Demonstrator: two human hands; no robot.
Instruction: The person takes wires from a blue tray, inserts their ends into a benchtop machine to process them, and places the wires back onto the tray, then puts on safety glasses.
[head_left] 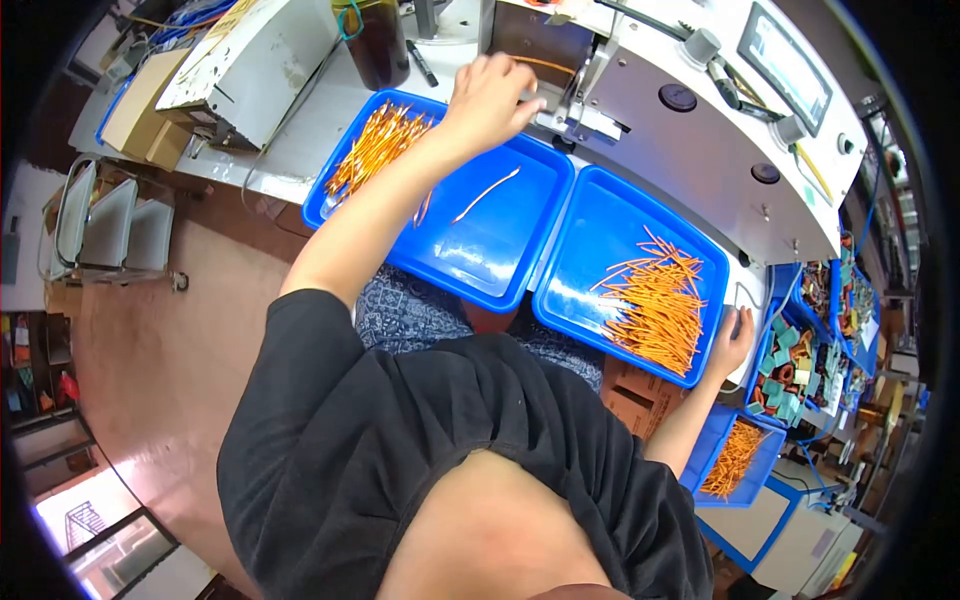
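Observation:
My left hand is raised at the front of the machine, over the back edge of the left blue tray. Its fingers are bent and slightly blurred. An orange wire reaches from beside the knuckles toward the metal clamp block; whether the fingers grip it is unclear. In that tray lie a bundle of shiny copper-orange wires and a single wire. My right hand is curled at the outer side of the right blue tray, around something dark. That tray holds a pile of orange wires.
A dark-filled jar and a black marker stand behind the left tray. The machine carries a screen and knobs. Lower right are a small bin of orange wires and bins of green parts. A cart stands left.

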